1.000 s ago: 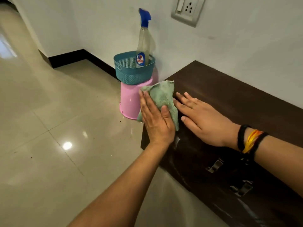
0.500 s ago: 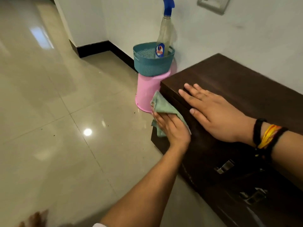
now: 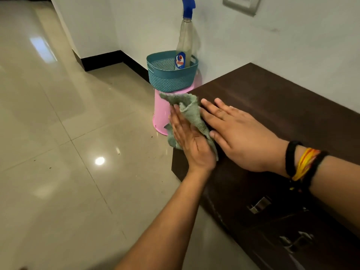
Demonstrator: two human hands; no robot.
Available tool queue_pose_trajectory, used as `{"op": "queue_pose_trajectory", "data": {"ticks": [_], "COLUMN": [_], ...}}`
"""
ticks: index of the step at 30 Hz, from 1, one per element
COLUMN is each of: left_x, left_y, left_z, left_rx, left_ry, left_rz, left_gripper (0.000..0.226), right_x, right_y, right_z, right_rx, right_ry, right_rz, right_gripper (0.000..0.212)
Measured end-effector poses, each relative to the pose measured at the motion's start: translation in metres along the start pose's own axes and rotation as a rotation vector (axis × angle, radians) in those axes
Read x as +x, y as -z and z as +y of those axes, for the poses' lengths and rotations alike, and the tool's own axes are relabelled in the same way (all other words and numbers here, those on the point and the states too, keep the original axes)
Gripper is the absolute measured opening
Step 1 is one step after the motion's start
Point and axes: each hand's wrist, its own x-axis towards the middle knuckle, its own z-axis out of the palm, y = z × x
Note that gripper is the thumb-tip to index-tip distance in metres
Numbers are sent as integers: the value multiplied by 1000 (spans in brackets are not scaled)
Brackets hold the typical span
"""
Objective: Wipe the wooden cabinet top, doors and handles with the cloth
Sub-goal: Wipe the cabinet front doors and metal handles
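A dark brown wooden cabinet (image 3: 282,106) stands low against the white wall on the right. My left hand (image 3: 191,142) presses a green cloth (image 3: 188,110) flat against the cabinet's left side panel, just under the top corner; part of the cloth sticks up above my fingers. My right hand (image 3: 239,133) lies flat on the cabinet top near that corner, fingers spread, holding nothing. Two metal handles (image 3: 260,204) (image 3: 296,240) show on the cabinet front, below my right forearm.
Just beyond the cabinet's corner stands an upturned pink bucket (image 3: 160,115) with a teal perforated basket (image 3: 169,78) on it. A blue-capped spray bottle (image 3: 185,39) stands in the basket. A wall socket (image 3: 241,3) sits above. Glossy tiled floor (image 3: 68,152) spreads to the left.
My left hand slid down the cabinet's side with the cloth, then came back up towards the top corner. My right hand stayed flat on the top.
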Motion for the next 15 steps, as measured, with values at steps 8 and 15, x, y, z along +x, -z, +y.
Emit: {"op": "queue_pose_trajectory", "data": {"ticks": [8, 15], "left_x": [-19, -45], "left_y": [-4, 8], "left_z": [6, 3], "left_rx": [-37, -140], "left_ry": [93, 455], "left_rz": [-52, -68], "left_gripper": [57, 74], "right_x": [-1, -2], "right_y": [1, 4], "right_z": [0, 1], "right_rx": [18, 33], "right_ry": [2, 3], "right_rz": [14, 0], "right_gripper": [58, 60]}}
